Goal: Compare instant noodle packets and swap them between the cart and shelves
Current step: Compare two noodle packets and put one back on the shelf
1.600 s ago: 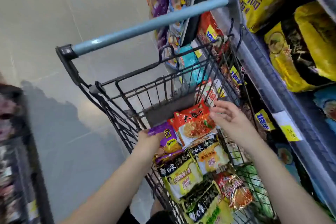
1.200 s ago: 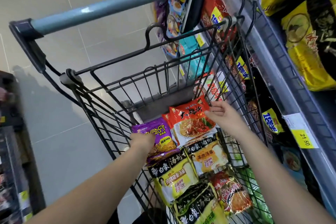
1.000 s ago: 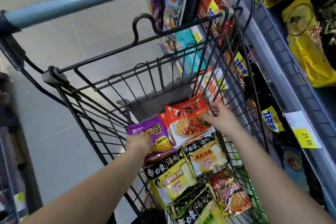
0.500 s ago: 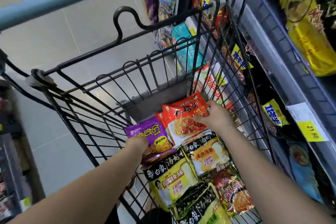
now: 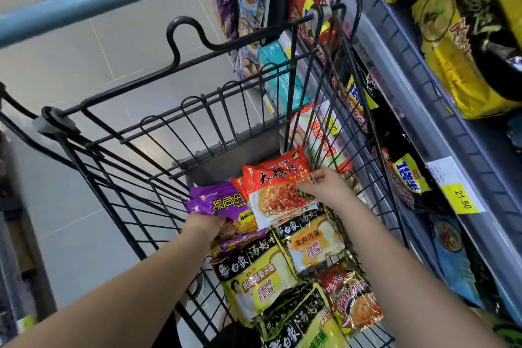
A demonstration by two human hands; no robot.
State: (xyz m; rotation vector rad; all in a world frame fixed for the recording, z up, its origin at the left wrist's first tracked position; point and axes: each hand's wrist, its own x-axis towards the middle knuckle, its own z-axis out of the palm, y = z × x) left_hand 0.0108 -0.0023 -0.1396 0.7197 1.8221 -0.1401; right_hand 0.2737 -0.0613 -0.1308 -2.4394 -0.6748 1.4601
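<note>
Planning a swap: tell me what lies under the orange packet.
The orange packet overlaps a second orange packet at left and a black-and-yellow packet below; the rest is covered.

Shop aisle: pale tiles, shelving down the right.
A glossy pale-grey tiled floor fills the left and far side, crossed by thin grout lines and catching a soft glare. Along the right runs a grey metal shelf unit with a yellow price label on its rail. Near left stands a dark rack, blurred.
</note>
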